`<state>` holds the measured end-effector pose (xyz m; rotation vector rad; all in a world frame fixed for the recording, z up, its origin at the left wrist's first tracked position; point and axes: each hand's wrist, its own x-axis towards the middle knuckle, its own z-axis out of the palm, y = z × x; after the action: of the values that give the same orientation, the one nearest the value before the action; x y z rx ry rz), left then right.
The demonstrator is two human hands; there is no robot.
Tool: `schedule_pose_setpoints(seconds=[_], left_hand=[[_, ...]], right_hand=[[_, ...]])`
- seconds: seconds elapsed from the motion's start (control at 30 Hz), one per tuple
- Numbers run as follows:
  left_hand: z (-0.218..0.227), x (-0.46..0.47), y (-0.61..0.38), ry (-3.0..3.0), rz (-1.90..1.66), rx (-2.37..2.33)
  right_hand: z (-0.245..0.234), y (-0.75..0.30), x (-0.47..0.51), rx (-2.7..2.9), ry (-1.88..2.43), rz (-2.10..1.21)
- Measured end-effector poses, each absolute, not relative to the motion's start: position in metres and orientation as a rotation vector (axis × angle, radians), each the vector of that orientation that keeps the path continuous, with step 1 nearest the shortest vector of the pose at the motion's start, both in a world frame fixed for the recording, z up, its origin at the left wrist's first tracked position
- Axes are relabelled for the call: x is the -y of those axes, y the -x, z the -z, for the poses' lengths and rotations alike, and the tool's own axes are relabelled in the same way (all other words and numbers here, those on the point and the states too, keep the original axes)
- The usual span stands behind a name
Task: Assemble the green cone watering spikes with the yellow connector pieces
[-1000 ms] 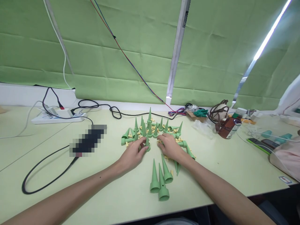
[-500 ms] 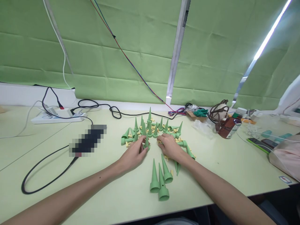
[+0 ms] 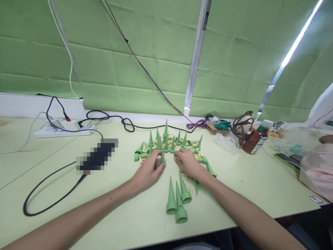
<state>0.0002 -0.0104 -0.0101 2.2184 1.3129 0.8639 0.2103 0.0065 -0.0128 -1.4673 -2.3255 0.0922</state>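
Note:
My left hand (image 3: 150, 170) is closed round the base of a green plastic spike (image 3: 162, 158), which stands with its point up between thumb and fingers. To its right, my right hand (image 3: 189, 161) rests with bent fingers among small yellow plastic pieces; what its fingertips hold, if anything, is hidden. Behind both hands, several green spikes stand upright on their wide bases, one tall spike (image 3: 166, 133) at the back, with others lying among them. In front lie three more green spikes, open bases toward me, one of them (image 3: 181, 208) nearest the table edge. A yellow peg (image 3: 190, 192) lies beside them.
To the left, a blurred dark device (image 3: 97, 158) has a looped black cable, and a power strip (image 3: 65, 131) stands behind it. A brown bottle (image 3: 256, 140), clear plastic wrap (image 3: 225, 142) and a green-edged phone (image 3: 286, 162) are to the right. Green blinds hang behind the table.
The spike in my left hand has shifted very slightly to the left. My right hand stays at the same place among the yellow pieces.

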Motion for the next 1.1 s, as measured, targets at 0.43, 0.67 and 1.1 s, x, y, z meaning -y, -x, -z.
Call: schedule_pose_setpoints(seconds=[0.43, 0.67, 1.1], left_hand=[[0.015, 0.005, 0.001, -2.197, -0.916, -1.277], [0.012, 0.006, 0.001, -2.167, -0.91, -1.2], [0.006, 0.011, -0.001, -2.237, -0.922, -1.306]], right_hand=[[0.009, -0.21, -0.004, 2.344, 1.48, -0.081], [0.009, -0.21, -0.004, 2.351, 1.48, -0.06], [0.011, -0.21, -0.005, 2.338, 1.463, -0.082]])
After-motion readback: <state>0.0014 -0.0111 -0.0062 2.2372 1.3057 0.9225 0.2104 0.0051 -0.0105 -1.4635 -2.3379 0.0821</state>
